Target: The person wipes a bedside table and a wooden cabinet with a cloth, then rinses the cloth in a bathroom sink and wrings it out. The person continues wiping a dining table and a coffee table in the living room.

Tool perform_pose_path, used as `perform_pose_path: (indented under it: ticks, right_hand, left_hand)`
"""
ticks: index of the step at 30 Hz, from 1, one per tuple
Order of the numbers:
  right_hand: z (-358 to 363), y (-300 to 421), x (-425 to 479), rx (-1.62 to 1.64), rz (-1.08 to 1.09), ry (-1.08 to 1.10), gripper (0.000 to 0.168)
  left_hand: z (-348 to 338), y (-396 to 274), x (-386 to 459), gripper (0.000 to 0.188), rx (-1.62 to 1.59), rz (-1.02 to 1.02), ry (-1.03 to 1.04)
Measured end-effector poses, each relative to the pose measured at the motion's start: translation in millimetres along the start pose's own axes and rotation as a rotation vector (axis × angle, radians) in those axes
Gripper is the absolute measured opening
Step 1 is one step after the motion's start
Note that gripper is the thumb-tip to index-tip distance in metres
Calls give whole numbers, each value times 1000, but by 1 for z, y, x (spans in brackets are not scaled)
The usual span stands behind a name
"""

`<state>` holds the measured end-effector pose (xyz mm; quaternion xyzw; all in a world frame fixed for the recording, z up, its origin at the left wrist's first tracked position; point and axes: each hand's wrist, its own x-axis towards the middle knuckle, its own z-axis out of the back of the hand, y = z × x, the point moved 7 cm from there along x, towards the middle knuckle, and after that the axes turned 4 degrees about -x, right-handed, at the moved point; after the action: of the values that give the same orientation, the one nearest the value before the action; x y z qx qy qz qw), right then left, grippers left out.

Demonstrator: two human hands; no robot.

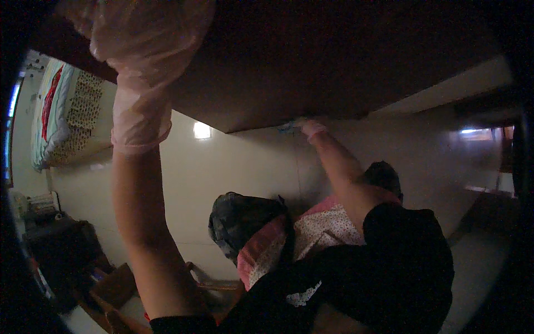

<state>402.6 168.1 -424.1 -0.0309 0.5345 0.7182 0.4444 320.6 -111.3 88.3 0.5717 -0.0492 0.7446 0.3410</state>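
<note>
A loose translucent plastic glove covers my left hand (146, 37), which is raised at the upper left in front of a dark panel (292, 62), apparently the side of a piece of furniture. Its fingers fade into the dark at the picture's top, so their grip is hidden. My right hand (312, 128), gloved as well, reaches low to the bottom edge of the panel. It holds a light blue cloth (287, 127) against the pale, glossy floor (250, 167). Below my arms, a spotted apron with pink trim (327, 223) shows over my clothes.
To the left stands a bed with layered bedding (54, 108) and a patterned side. A black object (62, 246) and wooden furniture (114, 288), possibly a chair, are at the lower left. Bright light reflects off the floor. Dark furniture (484, 104) stands at the right.
</note>
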Motion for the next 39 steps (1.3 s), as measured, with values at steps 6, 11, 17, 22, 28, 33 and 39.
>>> perform_pose_path:
  ticks: [6, 11, 17, 22, 28, 33, 39]
  right_hand:
    - [37, 74, -48, -390, 290, -150, 56]
    - [27, 142, -164, -323, 455, -168, 60]
    - [100, 256, -248, -255, 1345, -730, 47]
    - [46, 360, -322, -522, 2064, -934, 44]
    - [-95, 301, -262, -1072, 2195, -788, 43]
    - [-157, 163, -147, -1298, 1435, 621, 39]
    - [-69, 87, -39, -795, 268, 1178, 31]
  left_hand:
    - [4, -3, -11, 51, -32, 34, 6]
    - [8, -2, -13, 52, -102, 63, 47]
    - [7, -20, -21, 54, -222, 57, 197]
    - [-16, 14, -144, 51, -405, 59, 30]
    - [-26, 34, -270, 47, -901, 1044, -380]
    - [-99, -37, -401, 53, -763, 1480, 380]
    - [-106, -83, -485, 55, -951, 1867, 917]
